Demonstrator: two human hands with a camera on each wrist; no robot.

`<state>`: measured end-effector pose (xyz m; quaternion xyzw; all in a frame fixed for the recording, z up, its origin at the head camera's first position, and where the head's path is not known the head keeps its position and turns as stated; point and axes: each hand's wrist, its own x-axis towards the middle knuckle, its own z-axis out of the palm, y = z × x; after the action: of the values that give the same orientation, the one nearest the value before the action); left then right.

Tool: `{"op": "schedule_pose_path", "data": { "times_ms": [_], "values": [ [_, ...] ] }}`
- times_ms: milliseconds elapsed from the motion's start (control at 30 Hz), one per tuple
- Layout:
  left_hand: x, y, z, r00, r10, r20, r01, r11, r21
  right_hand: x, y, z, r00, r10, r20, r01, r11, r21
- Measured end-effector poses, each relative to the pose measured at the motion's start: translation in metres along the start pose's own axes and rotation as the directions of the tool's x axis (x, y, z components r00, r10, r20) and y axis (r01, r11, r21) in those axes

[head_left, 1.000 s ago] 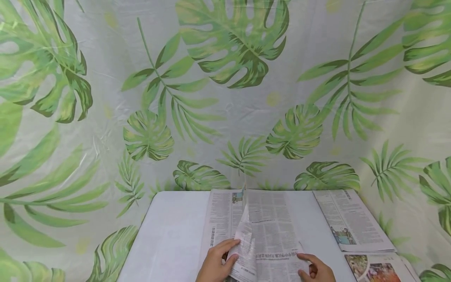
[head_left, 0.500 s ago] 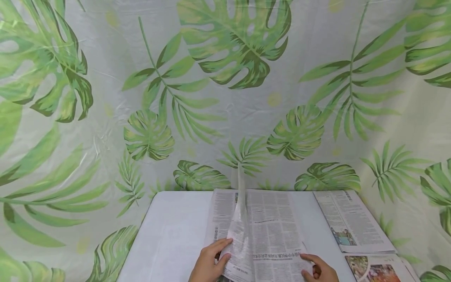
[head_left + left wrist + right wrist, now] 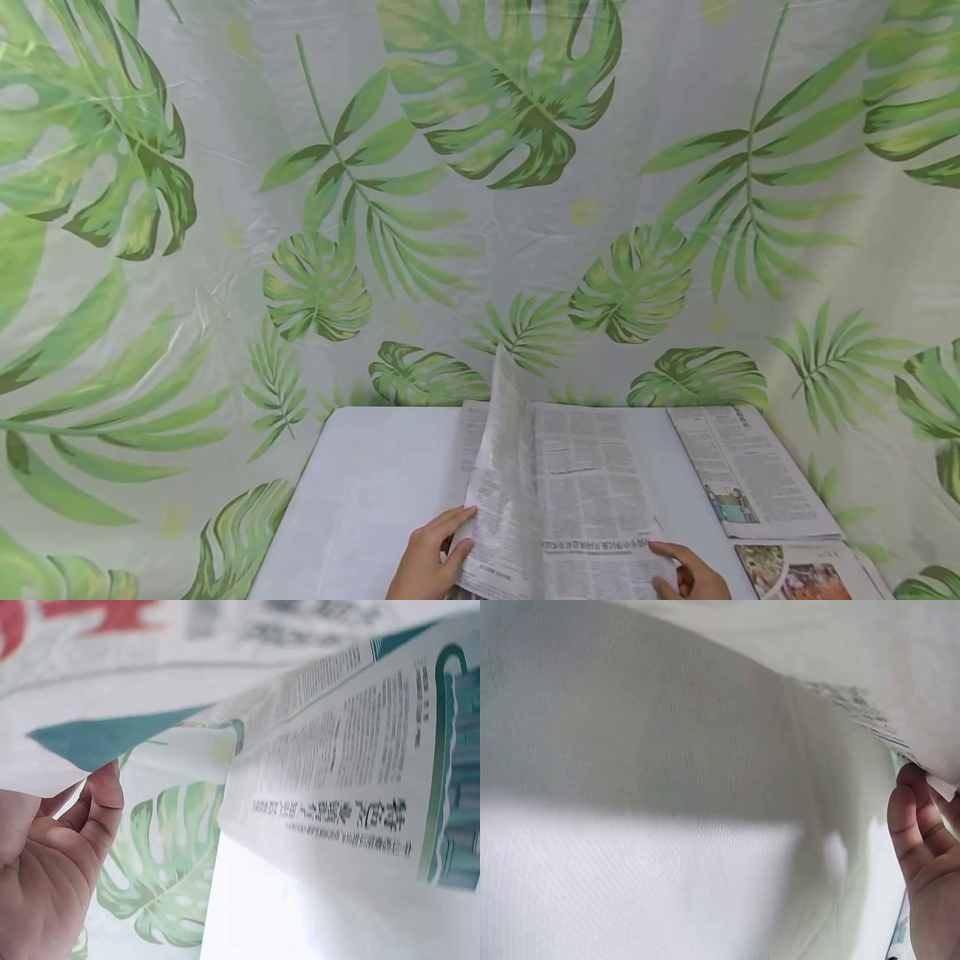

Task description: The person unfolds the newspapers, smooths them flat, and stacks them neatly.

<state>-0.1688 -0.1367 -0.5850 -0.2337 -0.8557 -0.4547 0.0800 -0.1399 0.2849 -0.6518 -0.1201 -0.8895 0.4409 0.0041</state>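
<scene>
One thin, grey-printed paper newspaper [image 3: 592,483] is spread at lower centre, a curved leaf [image 3: 501,475] raised; that leaf's left edge is pinched by the bare left hand [image 3: 429,557], the newspaper's right edge by the bare right hand [image 3: 693,573].

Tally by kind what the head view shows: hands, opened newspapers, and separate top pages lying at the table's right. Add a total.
Hands: 2 (left hand, right hand)
Held, opened newspaper: 1
Top pages at right: 2 (cartoon page, photo page)
Total: 5
</scene>
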Motion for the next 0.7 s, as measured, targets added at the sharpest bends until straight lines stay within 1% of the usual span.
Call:
{"op": "schedule_pose_path", "data": {
  "times_ms": [200,300,433,600,700],
  "values": [
    [-0.004,-0.006,-0.004,1.000,-0.031,-0.003,0.031,1.000,-0.002,-0.004,0.000,-0.002,0.998,-0.054,-0.031,0.055,0.998,0.021],
    [-0.006,-0.008,-0.007,0.999,-0.035,-0.009,0.035,0.999,-0.003,-0.004,0.000,-0.003,0.998,-0.059,-0.029,0.060,0.998,0.024],
    [-0.009,-0.012,-0.011,0.999,-0.051,-0.016,0.051,0.999,-0.005,-0.004,0.002,-0.006,0.997,-0.069,-0.022,0.070,0.998,0.004],
    [-0.013,-0.017,-0.018,0.997,-0.081,-0.017,0.081,0.997,0.001,-0.002,0.007,-0.009,0.996,-0.089,-0.017,0.088,0.995,-0.044],
    [-0.016,-0.020,-0.021,0.996,-0.089,-0.020,0.089,0.996,-0.003,0.000,0.010,-0.010,0.996,-0.090,-0.015,0.090,0.995,-0.047]
  ]
}}
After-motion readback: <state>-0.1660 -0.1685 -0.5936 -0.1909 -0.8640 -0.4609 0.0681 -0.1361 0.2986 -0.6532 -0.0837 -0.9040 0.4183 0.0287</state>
